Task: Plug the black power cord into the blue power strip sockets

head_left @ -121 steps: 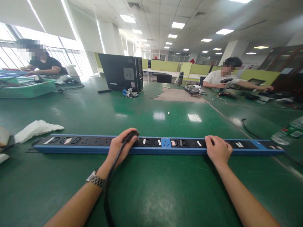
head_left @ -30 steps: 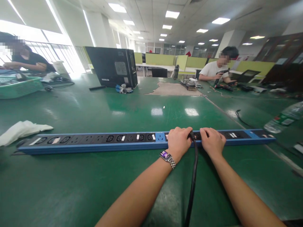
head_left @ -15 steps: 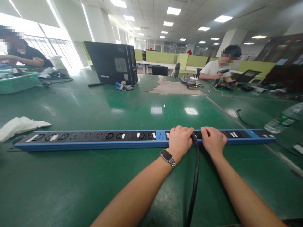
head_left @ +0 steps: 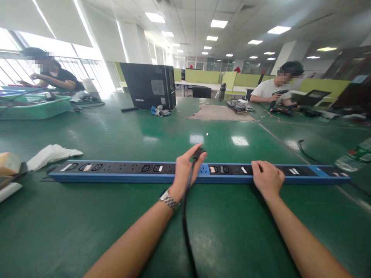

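Note:
A long blue power strip (head_left: 116,179) with a row of black sockets lies crosswise on the green table. My left hand (head_left: 182,170), with a metal-banded watch on its wrist, pinches a black power plug (head_left: 198,153) between thumb and fingers, just above the strip's middle. From the plug a thick black cable (head_left: 184,220) hangs down toward me. Further right, my right hand (head_left: 268,178) is closed over the strip, fingers curled on its top and near edge. Small white labels mark several sockets.
A white cloth (head_left: 52,155) lies past the strip's left end, and a plastic bottle (head_left: 355,156) by its right end. Farther back stand a green basket (head_left: 43,109), a black computer case (head_left: 147,87) and gloves (head_left: 160,111). Two people sit across the table.
My left hand has drawn the plug out of the strip and carried it left, its cable trailing along. My right hand stays on the strip. The view has shifted slightly.

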Demonstrator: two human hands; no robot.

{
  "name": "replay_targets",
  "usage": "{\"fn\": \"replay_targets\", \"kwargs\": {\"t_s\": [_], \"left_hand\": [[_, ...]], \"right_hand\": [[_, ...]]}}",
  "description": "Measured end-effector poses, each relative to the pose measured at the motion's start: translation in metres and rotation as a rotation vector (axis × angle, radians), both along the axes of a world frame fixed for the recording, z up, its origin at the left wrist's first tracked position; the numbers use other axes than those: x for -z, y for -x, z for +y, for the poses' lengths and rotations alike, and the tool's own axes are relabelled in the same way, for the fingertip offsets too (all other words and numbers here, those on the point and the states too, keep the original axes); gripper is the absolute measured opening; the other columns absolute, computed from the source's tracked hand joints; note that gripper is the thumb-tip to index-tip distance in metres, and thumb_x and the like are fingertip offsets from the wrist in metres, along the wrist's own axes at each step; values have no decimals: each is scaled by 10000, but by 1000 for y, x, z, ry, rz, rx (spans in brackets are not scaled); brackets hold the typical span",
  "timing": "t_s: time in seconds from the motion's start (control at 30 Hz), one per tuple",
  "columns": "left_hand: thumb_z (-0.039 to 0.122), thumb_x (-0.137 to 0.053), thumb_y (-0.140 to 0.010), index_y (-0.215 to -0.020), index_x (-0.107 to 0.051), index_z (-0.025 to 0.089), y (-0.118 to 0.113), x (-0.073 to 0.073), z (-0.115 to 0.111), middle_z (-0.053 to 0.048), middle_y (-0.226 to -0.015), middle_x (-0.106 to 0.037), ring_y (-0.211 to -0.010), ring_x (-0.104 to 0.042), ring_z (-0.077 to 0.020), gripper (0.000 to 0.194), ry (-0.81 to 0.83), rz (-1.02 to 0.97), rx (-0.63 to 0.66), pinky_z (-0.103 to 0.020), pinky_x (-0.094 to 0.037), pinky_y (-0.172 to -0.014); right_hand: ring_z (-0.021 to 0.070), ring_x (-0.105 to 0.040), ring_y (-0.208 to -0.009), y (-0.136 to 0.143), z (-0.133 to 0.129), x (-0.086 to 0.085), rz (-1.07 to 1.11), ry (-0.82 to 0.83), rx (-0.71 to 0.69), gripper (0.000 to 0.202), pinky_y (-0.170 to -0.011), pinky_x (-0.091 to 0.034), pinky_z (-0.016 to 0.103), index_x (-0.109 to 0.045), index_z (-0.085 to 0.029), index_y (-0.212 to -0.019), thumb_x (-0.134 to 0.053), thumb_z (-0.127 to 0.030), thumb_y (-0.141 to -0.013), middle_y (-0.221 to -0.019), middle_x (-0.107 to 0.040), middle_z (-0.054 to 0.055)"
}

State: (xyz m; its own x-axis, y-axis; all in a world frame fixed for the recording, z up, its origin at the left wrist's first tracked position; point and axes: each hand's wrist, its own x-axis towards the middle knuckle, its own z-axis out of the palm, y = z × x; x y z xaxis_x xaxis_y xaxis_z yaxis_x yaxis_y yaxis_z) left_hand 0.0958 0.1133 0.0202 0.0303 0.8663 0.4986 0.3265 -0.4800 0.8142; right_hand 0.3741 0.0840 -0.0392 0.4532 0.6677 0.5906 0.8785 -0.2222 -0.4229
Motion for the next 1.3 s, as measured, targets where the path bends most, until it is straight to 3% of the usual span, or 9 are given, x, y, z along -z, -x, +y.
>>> {"fn": "replay_targets", "kwargs": {"t_s": [0.1,0.17,0.3,0.5,0.63,0.77,0.9,1.0,1.3], "left_hand": [[453,-556,-864,-1195,-663,213,70,9,-1,-33,-1049,-741,-973,-672,-205,422,98,150,-200,-316,-511,-908],[451,-550,-857,-1195,-661,221,101,13,-3,-36,-1083,-734,-1010,-666,-220,424,128,282,-208,-334,-498,-941],[448,-522,-861,-1167,-664,214,120,16,-4,-58,-1076,-733,-1016,-667,-238,410,106,459,-169,-348,-499,-941],[422,-496,-890,-1140,-656,228,112,26,-2,-76,-1105,-719,-1031,-657,-237,355,-83,579,-106,-374,-479,-981],[432,-543,-863,-1089,-673,233,109,21,-8,-46,-1051,-735,-972,-677,-218,329,-46,410,-194,-340,-506,-938],[422,-524,-887,-1114,-660,229,78,4,-14,-13,-1053,-731,-958,-677,-181,328,-10,197,-248,-284,-522,-878],[366,-549,-886,-1108,-670,229,29,4,-11,-13,-979,-749,-889,-691,-174,287,52,315,-24,-265,-528,-823],[332,-548,-895,-1115,-664,207,7,15,-7,-51,-977,-742,-911,-680,-206,279,5,480,-22,-312,-522,-854],[285,-653,-847,-1115,-672,212,3,28,-9,-66,-1048,-736,-990,-658,-217,279,-148,578,6,-336,-507,-913]], "right_hand": [[230,-583,-987,1,1,-1,18,-3,25,344,-924,-276,410,-698,-207,-804,-446,-432,-869,-954,-709,56],[232,-580,-998,2,2,-1,27,-2,28,348,-927,-273,409,-697,-208,-799,-442,-436,-866,-957,-708,57],[230,-571,-1002,2,1,-2,29,9,24,354,-929,-271,404,-692,-209,-799,-428,-434,-869,-962,-705,59],[232,-561,-1013,2,-1,-2,17,18,7,357,-922,-268,395,-689,-215,-807,-415,-436,-868,-966,-706,61],[230,-558,-1002,3,0,-2,23,8,15,361,-917,-263,393,-685,-216,-794,-414,-444,-866,-959,-705,58],[231,-566,-983,3,1,-3,18,11,22,361,-911,-269,390,-683,-213,-789,-420,-445,-871,-936,-705,58],[226,-564,-1001,2,0,-2,7,11,6,334,-921,-269,388,-685,-209,-817,-435,-421,-883,-958,-705,56],[227,-561,-1016,1,1,-1,8,12,1,342,-923,-267,389,-689,-211,-828,-430,-425,-890,-977,-707,56],[229,-547,-1027,0,3,1,22,14,10,372,-941,-245,403,-686,-217,-819,-414,-462,-883,-961,-699,54]]}}
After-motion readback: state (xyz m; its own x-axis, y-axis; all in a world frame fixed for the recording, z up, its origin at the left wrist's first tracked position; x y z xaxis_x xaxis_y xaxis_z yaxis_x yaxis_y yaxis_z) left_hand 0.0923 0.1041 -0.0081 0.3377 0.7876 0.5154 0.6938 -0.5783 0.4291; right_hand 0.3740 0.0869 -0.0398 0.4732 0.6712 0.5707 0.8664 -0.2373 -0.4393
